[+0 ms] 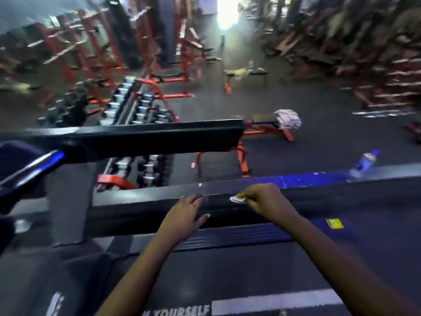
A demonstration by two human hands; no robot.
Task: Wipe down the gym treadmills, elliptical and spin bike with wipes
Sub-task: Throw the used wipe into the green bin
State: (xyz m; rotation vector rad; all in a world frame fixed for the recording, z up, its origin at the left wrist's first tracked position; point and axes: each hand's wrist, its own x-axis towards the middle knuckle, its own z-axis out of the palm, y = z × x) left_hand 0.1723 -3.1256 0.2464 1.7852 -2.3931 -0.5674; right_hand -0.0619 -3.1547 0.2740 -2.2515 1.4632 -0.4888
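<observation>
Right hand (pixel 262 199) is curled with the fingers pinching a small white wipe (pixel 237 199), which sits against the top edge of the black rail (pixel 341 197) of the treadmill (pixel 227 274), centre of frame. Left hand (pixel 186 213) lies flat on the same rail just left of it, fingers straight, holding nothing. Risks: the wipe is bunched and mostly hidden under the fingers, so the contact patch looks tiny and a stroke would likely leave streaks or missed strips. The pinch is light, so drag on the rail could pull the wipe free. The bare left palm re-marks whatever it leans on. A water bottle (pixel 365 163) stands at the right of frame by the rail's far edge; can't tell if it's on the rail or the floor. A long rightward stroke could knock it over.
</observation>
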